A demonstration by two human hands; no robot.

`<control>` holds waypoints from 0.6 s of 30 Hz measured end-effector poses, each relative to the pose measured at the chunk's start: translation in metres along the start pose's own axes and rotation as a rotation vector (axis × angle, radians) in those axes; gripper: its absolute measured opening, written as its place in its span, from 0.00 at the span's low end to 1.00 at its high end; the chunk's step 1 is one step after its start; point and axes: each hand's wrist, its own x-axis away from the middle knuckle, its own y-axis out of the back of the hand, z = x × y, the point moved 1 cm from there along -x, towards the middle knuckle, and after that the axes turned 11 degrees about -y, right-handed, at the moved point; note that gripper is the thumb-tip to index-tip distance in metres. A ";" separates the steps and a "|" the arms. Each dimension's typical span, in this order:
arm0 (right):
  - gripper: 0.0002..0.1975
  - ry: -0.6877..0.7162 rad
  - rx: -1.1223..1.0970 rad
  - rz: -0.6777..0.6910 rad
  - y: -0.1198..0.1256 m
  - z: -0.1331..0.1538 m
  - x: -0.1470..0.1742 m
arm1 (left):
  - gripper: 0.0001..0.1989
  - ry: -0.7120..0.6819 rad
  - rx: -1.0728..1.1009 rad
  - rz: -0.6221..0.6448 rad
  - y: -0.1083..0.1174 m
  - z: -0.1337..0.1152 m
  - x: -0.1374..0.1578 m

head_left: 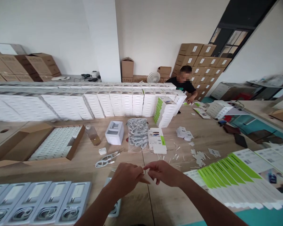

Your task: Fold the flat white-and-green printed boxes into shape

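My left hand is closed, its fingertips pinching a small white card above the table. Beside it, my right hand has its index finger reaching toward the card's upper edge, thumb and fingers apart. Whether it touches the card is hard to tell. Under my left forearm lies a plastic tray, mostly hidden, with a cable in it. Just beyond my hands are a coiled white cable and a white charger block.
Filled trays line the near left. Behind them is an open carton of white pieces. A bottle, bagged cables and stacked white boxes stand farther back. Green-white boxes lie right. Another person works across the table.
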 end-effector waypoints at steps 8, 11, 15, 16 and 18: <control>0.10 0.149 0.521 -0.169 0.007 -0.021 -0.030 | 0.07 0.215 0.236 0.000 -0.021 0.009 0.004; 0.12 -0.141 0.628 -0.342 0.036 -0.067 -0.050 | 0.10 0.426 0.392 -0.116 -0.027 0.024 0.008; 0.20 -0.354 0.645 -0.443 0.066 -0.127 -0.063 | 0.14 0.595 0.790 -0.367 -0.036 0.045 0.014; 0.23 -0.386 0.649 -0.460 0.067 -0.136 -0.064 | 0.15 0.630 0.885 -0.422 -0.037 0.048 0.016; 0.28 -0.363 0.599 -0.485 0.061 -0.143 -0.067 | 0.17 0.685 1.030 -0.499 -0.040 0.052 0.018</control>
